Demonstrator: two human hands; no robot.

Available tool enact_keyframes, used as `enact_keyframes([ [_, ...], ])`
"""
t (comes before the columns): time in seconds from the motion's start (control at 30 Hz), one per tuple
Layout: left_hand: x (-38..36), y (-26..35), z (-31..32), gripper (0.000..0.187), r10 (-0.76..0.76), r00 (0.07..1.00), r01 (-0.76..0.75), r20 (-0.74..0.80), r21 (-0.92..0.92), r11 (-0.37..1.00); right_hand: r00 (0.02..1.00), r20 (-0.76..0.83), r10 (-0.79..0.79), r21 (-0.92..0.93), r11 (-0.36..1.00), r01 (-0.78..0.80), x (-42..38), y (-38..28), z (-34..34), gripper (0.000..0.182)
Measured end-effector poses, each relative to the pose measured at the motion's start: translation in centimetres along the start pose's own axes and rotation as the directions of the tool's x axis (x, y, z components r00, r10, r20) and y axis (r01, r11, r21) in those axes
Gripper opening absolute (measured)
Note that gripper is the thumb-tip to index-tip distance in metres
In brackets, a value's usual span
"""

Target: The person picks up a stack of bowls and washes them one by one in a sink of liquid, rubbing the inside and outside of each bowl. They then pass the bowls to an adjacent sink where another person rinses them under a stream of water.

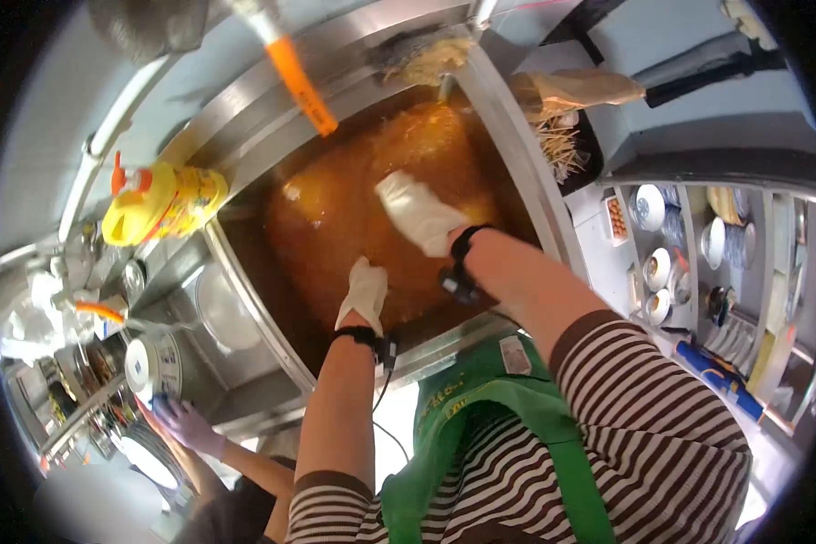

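Note:
A steel sink holds murky orange-brown water. Both my hands wear white gloves and black wrist straps. My left hand reaches in near the front edge, fingers together and pointing down into the water. Farther in, my right hand lies flat on the water's surface with its fingers stretched out. I see nothing gripped in either hand, though the water hides what lies beneath. I wear a striped shirt and a green apron.
A yellow detergent bottle stands on the sink's left rim. An orange-handled tool and a scrub pad are at the far rim. Right: wooden sticks, shelves of bowls. Lower left, another person's purple-gloved hand handles plates.

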State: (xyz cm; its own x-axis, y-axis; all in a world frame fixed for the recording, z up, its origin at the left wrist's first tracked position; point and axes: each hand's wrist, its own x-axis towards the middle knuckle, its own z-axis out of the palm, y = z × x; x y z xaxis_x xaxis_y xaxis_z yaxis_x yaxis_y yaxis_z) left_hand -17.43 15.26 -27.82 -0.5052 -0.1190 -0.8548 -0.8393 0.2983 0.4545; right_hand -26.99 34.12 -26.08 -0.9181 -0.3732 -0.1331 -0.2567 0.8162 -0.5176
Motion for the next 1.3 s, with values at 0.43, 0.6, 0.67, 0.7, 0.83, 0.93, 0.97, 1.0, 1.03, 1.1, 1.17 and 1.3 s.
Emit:
enact_keyframes([
  [0.43,1.6,0.0,-4.8,0.047,0.205,0.851,-0.524,0.484,0.817,0.243,0.484,0.833,0.27,-0.144,0.949,-0.281,-6.3,1.5,-0.4,0.046],
  [0.6,10.1,-2.8,-5.8,0.053,-0.138,0.984,0.128,0.108,0.1,0.987,0.725,0.507,0.467,0.073,0.814,-0.576,-4.5,3.3,-1.0,0.049],
  [0.67,8.6,-1.8,-5.2,0.052,-0.091,0.992,0.079,0.082,0.147,0.986,0.776,0.343,0.53,0.278,0.731,-0.623,-3.6,2.6,1.0,0.045],
  [0.7,8.1,-1.3,-4.7,0.052,-0.073,0.994,0.058,0.078,0.172,0.983,0.766,0.355,0.536,0.294,0.714,-0.636,-3.2,1.7,0.6,0.045],
  [0.83,7.6,0.0,-4.1,0.05,-0.03,0.997,0.015,0.067,0.209,0.978,0.746,0.461,0.481,0.297,0.708,-0.64,-3.2,-0.8,-1.0,0.045],
  [0.93,6.7,1.0,-3.4,0.05,-0.008,0.998,-0.007,0.07,0.216,0.976,0.786,0.439,0.435,0.33,0.735,-0.592,-5.2,-1.4,-0.2,0.04],
  [0.97,6.6,1.4,-3.1,0.05,0.006,0.997,-0.022,0.074,0.218,0.976,0.795,0.431,0.426,0.338,0.741,-0.58,-6.0,-1.6,0.0,0.039],
  [1.0,6.5,1.8,-2.8,0.05,0.017,0.996,-0.035,0.082,0.222,0.974,0.803,0.423,0.419,0.35,0.742,-0.572,-6.7,-1.7,0.1,0.038],
  [1.03,6.3,2.4,-2.6,0.05,0.03,0.996,-0.049,0.09,0.219,0.975,0.812,0.411,0.414,0.356,0.747,-0.562,-7.5,-2.0,0.3,0.037],
  [1.1,5.9,3.3,-2.0,0.05,0.056,0.994,-0.076,0.098,0.213,0.974,0.826,0.394,0.404,0.369,0.753,-0.544,-8.7,-2.3,0.5,0.034],
  [1.17,5.1,4.3,-2.0,0.051,0.084,0.991,-0.103,0.107,0.196,0.975,0.841,0.373,0.392,0.384,0.76,-0.524,-9.7,-2.7,0.9,0.032],
  [1.3,2.8,7.0,-2.3,0.052,0.155,0.979,-0.172,0.132,0.134,0.976,0.883,0.293,0.367,0.411,0.786,-0.463,-10.1,-3.2,1.0,0.029],
])
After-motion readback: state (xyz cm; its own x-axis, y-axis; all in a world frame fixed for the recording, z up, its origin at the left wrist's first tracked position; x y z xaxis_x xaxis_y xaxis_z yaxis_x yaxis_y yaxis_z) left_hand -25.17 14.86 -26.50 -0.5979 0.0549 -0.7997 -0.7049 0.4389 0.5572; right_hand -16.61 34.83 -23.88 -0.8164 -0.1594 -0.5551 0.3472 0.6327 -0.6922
